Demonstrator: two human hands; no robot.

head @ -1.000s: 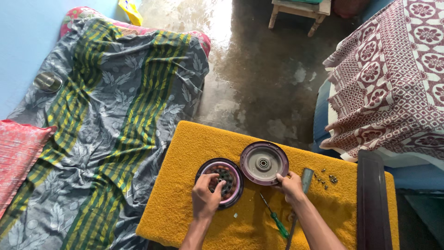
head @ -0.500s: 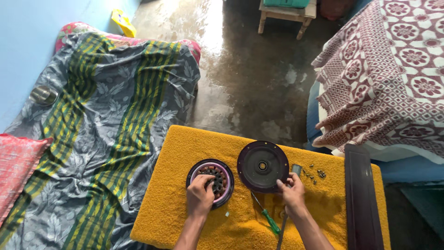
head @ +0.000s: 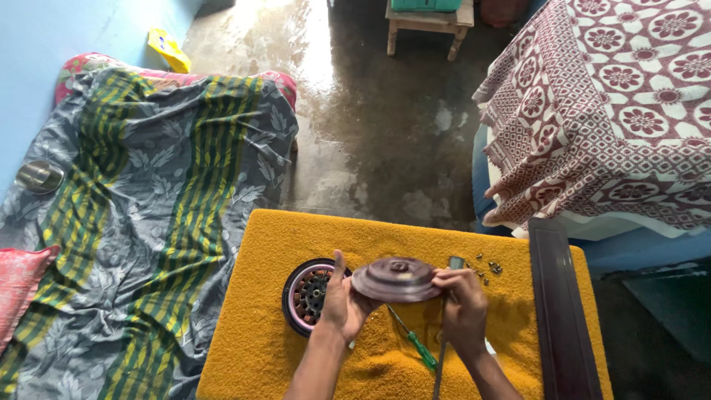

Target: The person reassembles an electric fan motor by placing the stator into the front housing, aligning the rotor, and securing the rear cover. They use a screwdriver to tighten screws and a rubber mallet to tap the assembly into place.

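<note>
both hands (head: 344,304) closed on round cover (head: 396,279), above yellow mat (head: 259,296)

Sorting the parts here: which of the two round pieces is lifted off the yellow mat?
The dark disc-shaped cover, held up between the left hand and right hand. The other, a purple-rimmed ring with coils, lies flat on the yellow mat.

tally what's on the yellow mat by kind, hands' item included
Round dark metal cover disc, held between left hand and right hand: 1
Round pink-rimmed motor part with coils: 1
Green-handled screwdriver: 1
Cluster of small screws, too small to count singly: 1
Grey metal tool: 1
Total: 5
</note>
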